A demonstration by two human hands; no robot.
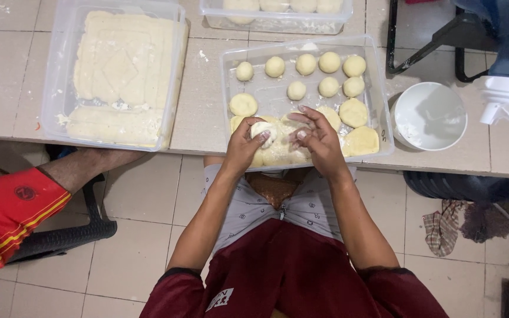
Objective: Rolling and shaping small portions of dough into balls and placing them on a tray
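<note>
Now | dough piece [264, 131] pinched between both hands | left hand [244, 145] | right hand [319, 138]

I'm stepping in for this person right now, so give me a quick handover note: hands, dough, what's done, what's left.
Left hand and right hand together pinch one dough piece above the clear tray. Done: about ten rolled balls lie in the tray's far half. Left: flatter, unrolled pieces at the near edge, and a large dough slab in the left tub. A white bowl sits to the right.
</note>
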